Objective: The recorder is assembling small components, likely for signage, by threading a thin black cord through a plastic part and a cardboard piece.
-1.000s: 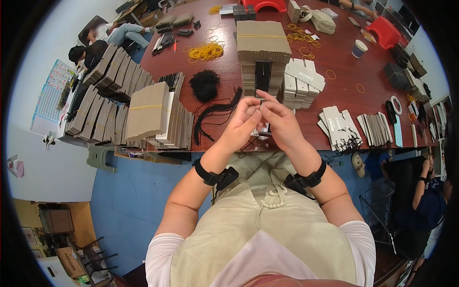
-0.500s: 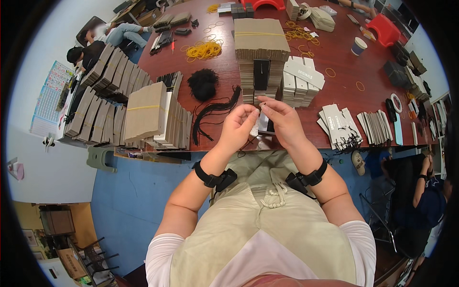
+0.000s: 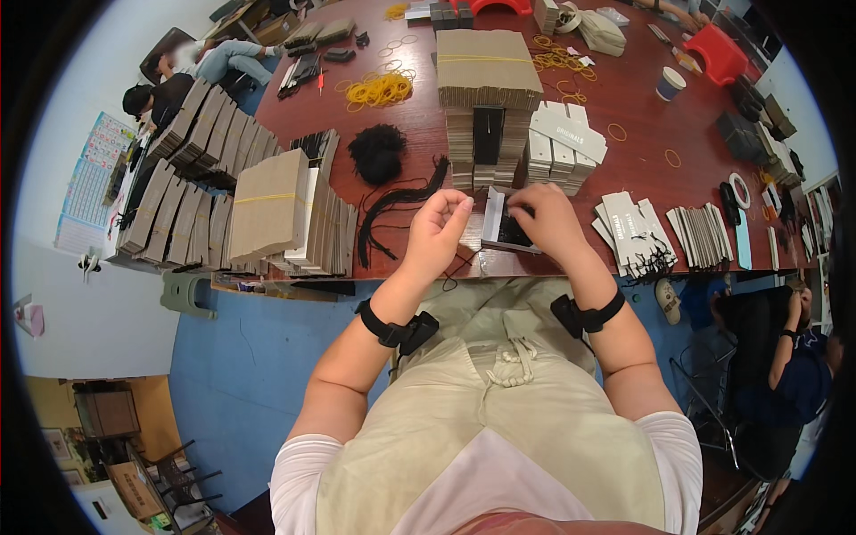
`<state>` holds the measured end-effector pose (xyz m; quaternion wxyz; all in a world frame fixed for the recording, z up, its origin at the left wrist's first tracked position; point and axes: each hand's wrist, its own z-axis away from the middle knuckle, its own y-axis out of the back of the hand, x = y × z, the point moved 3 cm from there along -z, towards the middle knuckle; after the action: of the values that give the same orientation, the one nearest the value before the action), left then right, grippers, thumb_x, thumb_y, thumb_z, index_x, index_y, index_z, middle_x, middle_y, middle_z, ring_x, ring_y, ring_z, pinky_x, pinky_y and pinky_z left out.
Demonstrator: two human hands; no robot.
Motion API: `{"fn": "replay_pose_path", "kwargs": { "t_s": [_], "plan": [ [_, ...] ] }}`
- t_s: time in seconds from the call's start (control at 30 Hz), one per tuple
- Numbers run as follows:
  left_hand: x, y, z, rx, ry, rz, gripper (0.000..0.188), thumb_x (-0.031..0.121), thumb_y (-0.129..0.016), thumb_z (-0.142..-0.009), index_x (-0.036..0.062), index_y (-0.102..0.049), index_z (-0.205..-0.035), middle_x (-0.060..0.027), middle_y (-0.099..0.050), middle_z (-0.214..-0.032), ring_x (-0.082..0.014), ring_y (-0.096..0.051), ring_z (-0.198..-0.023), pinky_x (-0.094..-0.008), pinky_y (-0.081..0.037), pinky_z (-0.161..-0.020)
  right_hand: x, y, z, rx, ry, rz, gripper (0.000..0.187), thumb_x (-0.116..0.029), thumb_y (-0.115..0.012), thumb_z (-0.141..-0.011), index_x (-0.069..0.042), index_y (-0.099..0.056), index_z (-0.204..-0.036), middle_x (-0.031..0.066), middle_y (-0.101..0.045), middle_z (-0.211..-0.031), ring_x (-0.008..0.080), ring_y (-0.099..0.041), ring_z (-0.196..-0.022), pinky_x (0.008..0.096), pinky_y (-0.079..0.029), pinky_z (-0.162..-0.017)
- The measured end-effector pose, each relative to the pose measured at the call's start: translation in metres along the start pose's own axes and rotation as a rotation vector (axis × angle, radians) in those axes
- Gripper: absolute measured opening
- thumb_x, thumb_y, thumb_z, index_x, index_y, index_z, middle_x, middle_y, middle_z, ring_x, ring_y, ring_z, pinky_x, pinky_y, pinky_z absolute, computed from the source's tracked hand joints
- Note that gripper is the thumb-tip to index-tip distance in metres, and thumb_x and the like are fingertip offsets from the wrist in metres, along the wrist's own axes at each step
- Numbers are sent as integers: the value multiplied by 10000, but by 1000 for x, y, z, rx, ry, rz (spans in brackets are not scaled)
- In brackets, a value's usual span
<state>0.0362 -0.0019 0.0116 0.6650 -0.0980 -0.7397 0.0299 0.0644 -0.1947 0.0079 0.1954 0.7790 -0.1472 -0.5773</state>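
My left hand (image 3: 439, 234) is raised over the near table edge, its thumb and fingers pinched together; anything between the fingertips is too small to make out. A thin black cord (image 3: 460, 262) shows just below it. To its right, my right hand (image 3: 546, 219) reaches over a small open white box (image 3: 491, 214) with dark contents. Its thumb and forefinger are bent and apart at the box's opening; the other fingertips are partly hidden. Left of my hands lie a bundle of black cords (image 3: 401, 207) and a black fluffy clump (image 3: 376, 153).
Tall banded stacks of grey-brown cards (image 3: 486, 67) stand behind the box. White tags (image 3: 571, 134) and fanned tags with black cords (image 3: 631, 234) are on the right. More card stacks (image 3: 267, 209) fill the left. Yellow rubber bands (image 3: 379, 89) and a paper cup (image 3: 670, 84) sit farther back.
My hands, close together before, have parted. The right hand has moved right to the white box, uncovering it; the left has shifted slightly left and stays pinched.
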Motion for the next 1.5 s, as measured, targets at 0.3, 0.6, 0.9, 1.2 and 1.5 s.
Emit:
{"fn": "replay_pose_path", "kwargs": {
  "t_s": [0.3,0.6,0.9,1.2,1.5],
  "plan": [
    [-2,2,1,-1,61,-16,85,115,-555,-912,32,-556,-930,87,-463,-701,12,-382,-613,-152,-302,-528,14,-18,3,-231,289,814,75,-131,-690,-673,-94,-671,-735,63,-613,-772,259,-557,-824,368,-434,-734],
    [-6,1,1,-49,89,-7,105,132,-539,-925,30,-548,-947,63,-503,-783,-11,-424,-692,-166,-355,-610,-2,-1,-2,-242,-327,-475,72,-99,-665,-785,-34,-637,-778,57,-649,-760,129,-548,-628,242,-437,-566],
    [-1,-3,5,-123,97,78,108,160,-530,-933,60,-528,-972,73,-455,-732,-1,-358,-594,-161,-288,-507,-22,-13,7,-302,-417,-1180,91,-63,-576,-860,-30,-553,-777,121,-629,-892,134,-565,-681,235,-454,-596],
    [1,1,5,-138,103,109,126,176,-535,-933,57,-533,-975,77,-452,-736,2,-335,-583,-162,-269,-492,-13,-10,3,-254,-272,-1102,94,-22,-591,-833,-44,-512,-787,125,-633,-863,134,-583,-686,235,-475,-615],
    [0,-1,4,-164,96,162,109,160,-528,-935,59,-524,-976,74,-461,-746,5,-339,-579,-159,-265,-483,-19,-21,9,-231,-290,-1075,64,-33,-602,-849,-34,-539,-858,73,-625,-777,104,-555,-617,213,-460,-563]
  ]
}}
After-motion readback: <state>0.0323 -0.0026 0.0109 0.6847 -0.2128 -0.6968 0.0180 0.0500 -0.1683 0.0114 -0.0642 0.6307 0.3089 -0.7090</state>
